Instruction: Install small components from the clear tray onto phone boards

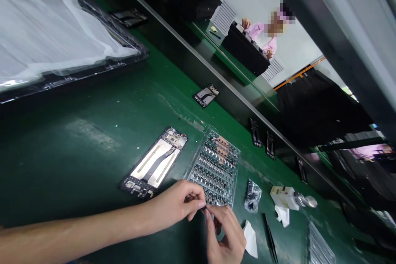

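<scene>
My left hand (185,202) and my right hand (227,231) meet at the fingertips just over the near end of a clear plastic tray (237,169). Both are closed in a pinch on a tiny dark part (204,209), mostly hidden by the fingers; its kind I cannot make out. Rows of small electronic parts (213,169) fill the tray. Left of it lies an opened phone (157,161), its silver inside face up, with a dark ribbon cable along the middle and a circuit board at the far end. My left forearm passes near the phone's lower end.
Black tweezers (270,237), a white wipe (250,239), a small bag of dark parts (253,196) and a bottle with a metal cap (284,197) lie to the right. Another opened phone (206,95) sits farther back. A film-covered tray (62,41) stands at left. Across, a person (262,35) sits.
</scene>
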The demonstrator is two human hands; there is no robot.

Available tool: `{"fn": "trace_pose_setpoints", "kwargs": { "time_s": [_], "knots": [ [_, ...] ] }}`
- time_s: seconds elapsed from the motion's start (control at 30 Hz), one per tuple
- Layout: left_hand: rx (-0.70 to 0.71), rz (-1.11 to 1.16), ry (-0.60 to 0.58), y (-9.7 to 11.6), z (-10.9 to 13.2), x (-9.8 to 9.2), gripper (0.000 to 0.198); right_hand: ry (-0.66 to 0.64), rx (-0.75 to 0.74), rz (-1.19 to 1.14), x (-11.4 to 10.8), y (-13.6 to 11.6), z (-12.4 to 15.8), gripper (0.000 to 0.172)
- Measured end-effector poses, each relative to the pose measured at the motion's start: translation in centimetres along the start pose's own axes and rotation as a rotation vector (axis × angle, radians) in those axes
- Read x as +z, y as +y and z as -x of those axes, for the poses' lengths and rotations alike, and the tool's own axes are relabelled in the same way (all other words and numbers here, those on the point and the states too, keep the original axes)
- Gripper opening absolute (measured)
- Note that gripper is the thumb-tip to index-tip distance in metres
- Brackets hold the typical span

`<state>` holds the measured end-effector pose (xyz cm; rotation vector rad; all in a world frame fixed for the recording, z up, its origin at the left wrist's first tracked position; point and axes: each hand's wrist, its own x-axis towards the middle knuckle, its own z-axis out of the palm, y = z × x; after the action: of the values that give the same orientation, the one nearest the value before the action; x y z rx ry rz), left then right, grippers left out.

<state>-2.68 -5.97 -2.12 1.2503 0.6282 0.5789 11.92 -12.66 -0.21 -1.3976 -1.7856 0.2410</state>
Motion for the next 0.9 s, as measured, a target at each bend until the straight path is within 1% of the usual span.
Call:
{"fn": "trace_pose_setpoints", "kwargs": {
  "time_s": [0.1, 0.2, 0.27, 0.33, 0.4, 0.43, 0.57, 0.73, 0.9],
  "knots": [
    [-0.014, -0.039, 0.033, 0.2, 0.0, -0.1, 0.023, 0.024, 0.010, 0.024, 0.2, -0.1, 0.1, 0.023],
    [-0.003, -0.109, 0.119, 0.7, 0.1, -0.2, 0.023, 0.035, 0.029, 0.016, 0.3, -0.2, 0.2, 0.022],
    [0.028, -0.173, 0.181, 1.1, 0.3, -0.3, 0.020, 0.003, 0.054, 0.005, 0.2, -0.2, 0.1, 0.019],
    [0.065, -0.236, 0.218, 1.3, 0.4, -0.3, 0.018, -0.077, 0.105, 0.008, 0.1, -0.2, 0.0, 0.014],
    [0.086, -0.283, 0.227, 1.4, 0.5, -0.3, 0.017, -0.152, 0.170, 0.022, 0.0, -0.1, -0.1, 0.010],
    [0.091, -0.298, 0.226, 1.4, 0.5, -0.2, 0.017, -0.168, 0.199, 0.029, 0.0, -0.1, -0.2, 0.009],
    [0.090, -0.319, 0.227, 1.3, 0.4, -0.2, 0.016, -0.140, 0.335, 0.003, 0.1, 0.1, -0.3, 0.011],
    [0.076, -0.298, 0.213, 1.6, 0.5, -0.2, 0.017, -0.139, 0.559, -0.159, 0.4, 0.1, -0.5, 0.016],
    [0.056, -0.202, 0.201, 1.4, 0.4, -0.4, 0.017, -0.116, 0.673, -0.274, 0.5, -0.2, -0.6, 0.017]
  ]
}}
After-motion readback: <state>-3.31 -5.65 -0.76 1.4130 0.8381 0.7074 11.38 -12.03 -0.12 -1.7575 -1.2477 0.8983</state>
